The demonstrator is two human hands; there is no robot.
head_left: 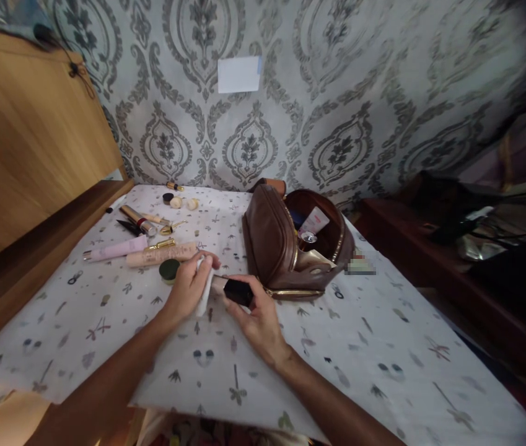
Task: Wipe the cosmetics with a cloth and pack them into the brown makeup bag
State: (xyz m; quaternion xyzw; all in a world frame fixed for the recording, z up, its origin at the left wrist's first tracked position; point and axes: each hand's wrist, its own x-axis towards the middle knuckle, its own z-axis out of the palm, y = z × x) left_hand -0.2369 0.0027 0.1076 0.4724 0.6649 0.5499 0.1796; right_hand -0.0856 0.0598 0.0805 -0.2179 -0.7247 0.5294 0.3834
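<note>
My right hand [260, 319] is closed round a small cosmetic bottle with a black cap [238, 292], its pale end pointing left. My left hand [188, 288] grips a white wipe [204, 297], held against or right beside the bottle's pale end. Just left of that hand sits a dark green round jar [168, 270]. Behind it lie a beige tube [160, 254] and a lilac tube [116, 248]. A brown cosmetic bag [267, 238] stands unzipped beyond my right hand, with a white-and-pink tube [315, 222] and other items inside.
Several slim makeup items, among them a gold-and-clear tube [138, 220], lie at the back left near small round pots [176, 202]. A patterned white cloth [337, 371] covers the table. A wooden cabinet [35, 105] borders the left, and dark red furniture [397, 248] the right.
</note>
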